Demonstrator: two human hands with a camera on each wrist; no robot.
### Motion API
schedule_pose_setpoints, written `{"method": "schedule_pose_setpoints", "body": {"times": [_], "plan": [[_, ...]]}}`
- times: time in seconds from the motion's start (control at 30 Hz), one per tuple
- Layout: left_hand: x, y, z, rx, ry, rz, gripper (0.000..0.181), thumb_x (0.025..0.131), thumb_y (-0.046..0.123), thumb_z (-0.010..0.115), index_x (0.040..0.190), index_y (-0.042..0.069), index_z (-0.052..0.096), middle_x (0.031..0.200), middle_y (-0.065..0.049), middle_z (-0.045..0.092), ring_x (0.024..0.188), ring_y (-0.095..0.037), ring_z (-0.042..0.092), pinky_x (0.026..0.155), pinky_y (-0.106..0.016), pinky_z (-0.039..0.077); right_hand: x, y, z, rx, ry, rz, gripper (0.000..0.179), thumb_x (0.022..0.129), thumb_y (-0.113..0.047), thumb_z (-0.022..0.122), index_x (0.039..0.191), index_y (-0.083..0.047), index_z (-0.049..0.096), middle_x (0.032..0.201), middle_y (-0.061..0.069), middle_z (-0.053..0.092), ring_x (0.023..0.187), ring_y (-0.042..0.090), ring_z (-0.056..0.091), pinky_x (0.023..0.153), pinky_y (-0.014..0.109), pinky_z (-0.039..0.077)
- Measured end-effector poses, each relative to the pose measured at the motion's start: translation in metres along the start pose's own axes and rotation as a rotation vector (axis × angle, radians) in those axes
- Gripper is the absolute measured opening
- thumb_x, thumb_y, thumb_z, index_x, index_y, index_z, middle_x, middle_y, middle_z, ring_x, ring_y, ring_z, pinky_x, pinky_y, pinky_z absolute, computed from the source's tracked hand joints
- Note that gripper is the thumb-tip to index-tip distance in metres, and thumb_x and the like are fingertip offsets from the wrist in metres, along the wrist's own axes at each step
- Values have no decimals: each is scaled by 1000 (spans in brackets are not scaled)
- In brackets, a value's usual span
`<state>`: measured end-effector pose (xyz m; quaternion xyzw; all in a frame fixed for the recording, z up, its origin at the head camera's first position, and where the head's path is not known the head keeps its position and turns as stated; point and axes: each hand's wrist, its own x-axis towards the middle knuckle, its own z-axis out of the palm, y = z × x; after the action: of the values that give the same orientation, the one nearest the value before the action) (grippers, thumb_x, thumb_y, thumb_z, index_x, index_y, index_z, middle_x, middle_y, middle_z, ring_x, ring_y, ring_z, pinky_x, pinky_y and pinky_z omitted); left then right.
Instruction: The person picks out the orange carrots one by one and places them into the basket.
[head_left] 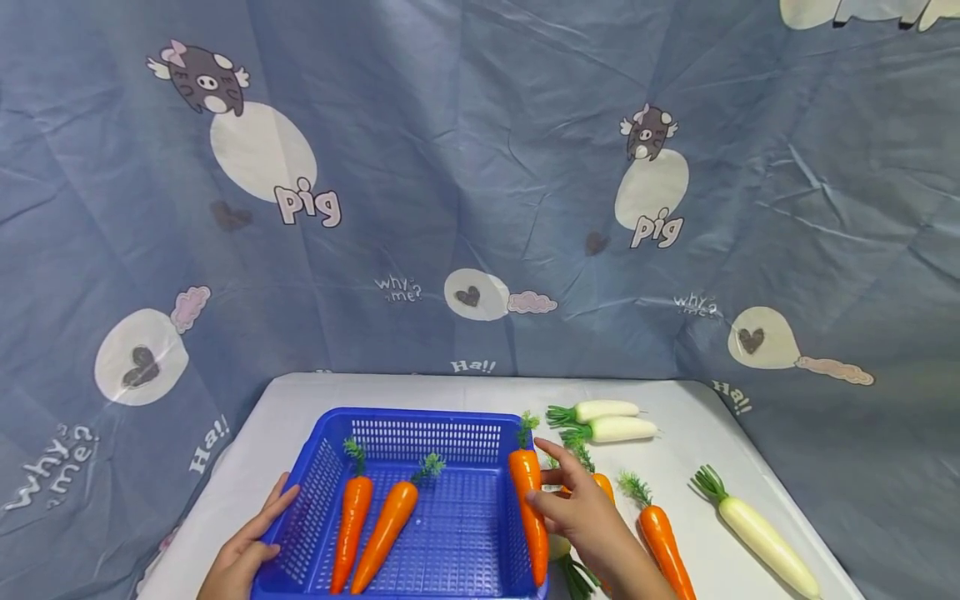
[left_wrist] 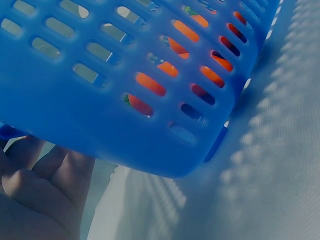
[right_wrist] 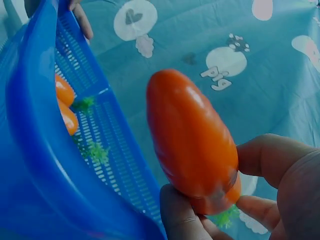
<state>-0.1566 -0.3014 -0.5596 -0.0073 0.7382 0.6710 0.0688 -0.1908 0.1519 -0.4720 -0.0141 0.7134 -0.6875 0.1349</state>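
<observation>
My right hand (head_left: 588, 508) pinches an orange carrot (head_left: 529, 508) with a green leafy top, between thumb and fingers. In the head view this carrot overlaps the right rim of the blue plastic basket (head_left: 457, 521). The right wrist view shows its tapered end (right_wrist: 185, 130) up close, beside the basket's wall (right_wrist: 37, 120). At the opposite side, my left hand (head_left: 243, 546) holds the basket's left rim, with its fingers (left_wrist: 62, 175) under the edge in the left wrist view. Two more carrots, one upright (head_left: 351, 529) and one slanting (head_left: 386, 537), lie inside the basket.
Right of the basket, a carrot (head_left: 663, 546) and a white radish (head_left: 765, 542) lie on the white table (head_left: 720, 442). Two white radishes (head_left: 618, 429) lie farther back. More vegetables are partly hidden behind my right hand. A blue patterned cloth (head_left: 480, 183) hangs behind the table.
</observation>
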Motion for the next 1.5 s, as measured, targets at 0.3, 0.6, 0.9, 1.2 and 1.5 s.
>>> {"method": "schedule_pose_setpoints", "body": {"times": [0.3,0.6,0.9,1.2,1.5], "plan": [[0,-3,0,-14,-12,37,69,94,-4,38,163,7,36,174,20,12,116,34,36,88,-9,43,6,0,12,-53,-18,-8,71,93,-16,73,158,-15,44,125,22,56,94,25,65,76,39,60],[0,-4,-2,-9,-25,75,69,94,-5,37,162,5,35,167,33,18,119,34,35,90,-7,41,10,-5,21,-77,-27,-67,69,92,-13,74,156,-16,47,127,23,56,98,26,66,74,36,58],[1,-6,-1,16,-6,61,69,94,-4,37,162,5,36,169,30,16,117,35,35,89,-10,44,16,-9,31,-86,-65,-93,68,92,-13,75,154,-19,48,128,21,56,92,23,63,68,28,52],[2,-9,-2,-2,-24,85,70,93,-5,38,162,3,35,159,42,23,119,35,35,89,-9,43,23,-11,44,-102,-67,-89,67,92,-15,76,153,-22,50,127,20,58,94,25,65,70,34,55],[4,-9,-3,-28,-37,98,69,93,-5,38,162,2,34,154,46,26,119,33,36,89,-13,47,32,-10,58,-86,-56,-109,66,92,-15,75,153,-20,49,125,20,58,97,25,68,76,39,61]]}}
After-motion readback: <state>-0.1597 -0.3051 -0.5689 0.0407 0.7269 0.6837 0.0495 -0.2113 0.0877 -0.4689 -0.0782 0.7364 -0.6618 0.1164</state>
